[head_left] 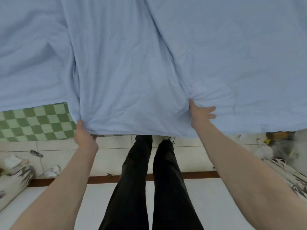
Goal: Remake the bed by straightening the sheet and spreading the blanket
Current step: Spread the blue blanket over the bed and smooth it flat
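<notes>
A pale blue blanket (pixel 149 55) covers nearly the whole bed and hangs over its near edge. A green and white checked sheet (pixel 36 123) shows beneath it at the lower left. My left hand (pixel 84 136) grips the blanket's near hem, thumb on top and fingers tucked under the cloth. My right hand (pixel 200 114) pinches a bunch of the blanket between thumb and palm, its other fingers stretched out to the right over the fabric. Folds run up the blanket from both hands.
I stand at the bed's near edge on a pale tiled floor (pixel 66 156), my legs in black trousers (pixel 146 180) below. Patterned bedding (pixel 15 178) lies at the left and patterned cloth (pixel 285 173) at the right. A brown strip (pixel 66 180) crosses the floor.
</notes>
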The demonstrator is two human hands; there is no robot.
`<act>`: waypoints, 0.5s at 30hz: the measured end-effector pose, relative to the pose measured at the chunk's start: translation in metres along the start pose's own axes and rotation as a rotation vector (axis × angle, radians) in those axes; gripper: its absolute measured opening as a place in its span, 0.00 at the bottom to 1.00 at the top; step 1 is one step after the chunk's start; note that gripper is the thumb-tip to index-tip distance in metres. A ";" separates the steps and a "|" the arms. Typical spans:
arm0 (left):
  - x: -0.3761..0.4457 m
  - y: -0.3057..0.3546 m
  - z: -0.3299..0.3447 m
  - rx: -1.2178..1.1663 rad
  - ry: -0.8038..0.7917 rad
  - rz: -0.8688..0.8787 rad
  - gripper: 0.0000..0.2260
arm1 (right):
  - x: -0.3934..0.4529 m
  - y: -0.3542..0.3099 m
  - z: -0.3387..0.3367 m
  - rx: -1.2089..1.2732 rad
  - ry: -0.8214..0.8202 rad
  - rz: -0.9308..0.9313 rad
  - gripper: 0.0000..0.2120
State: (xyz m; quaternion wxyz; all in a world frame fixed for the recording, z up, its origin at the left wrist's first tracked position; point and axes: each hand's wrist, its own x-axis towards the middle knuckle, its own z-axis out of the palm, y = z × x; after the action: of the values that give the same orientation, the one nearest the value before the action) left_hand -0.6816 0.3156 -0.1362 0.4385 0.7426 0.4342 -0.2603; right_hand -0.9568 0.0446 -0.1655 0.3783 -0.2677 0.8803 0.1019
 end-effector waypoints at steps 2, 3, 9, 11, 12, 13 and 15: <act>0.007 0.000 0.008 0.027 -0.109 0.005 0.23 | -0.009 0.002 0.020 0.017 -0.011 -0.011 0.68; 0.011 -0.002 0.011 0.054 -0.120 0.001 0.25 | -0.010 0.002 0.024 0.000 -0.007 -0.002 0.70; 0.020 -0.039 -0.037 0.179 0.179 0.155 0.12 | -0.005 -0.004 0.014 -0.076 -0.048 0.064 0.79; 0.010 -0.059 -0.060 0.175 0.188 0.033 0.12 | -0.010 -0.005 0.009 -0.071 -0.074 0.061 0.78; 0.006 -0.063 -0.064 0.174 0.155 -0.028 0.13 | -0.011 -0.006 0.008 -0.070 -0.084 0.053 0.78; 0.008 -0.061 -0.064 0.159 0.126 -0.076 0.14 | -0.011 -0.007 0.007 -0.067 -0.094 0.047 0.77; 0.020 -0.043 -0.058 0.125 0.081 -0.121 0.21 | -0.008 -0.007 0.006 -0.055 -0.100 0.044 0.78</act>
State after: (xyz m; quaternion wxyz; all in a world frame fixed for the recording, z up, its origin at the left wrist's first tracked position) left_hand -0.7096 0.3852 -0.1417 0.3566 0.7509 0.4787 -0.2827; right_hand -0.9444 0.0439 -0.1638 0.4118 -0.2534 0.8628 0.1477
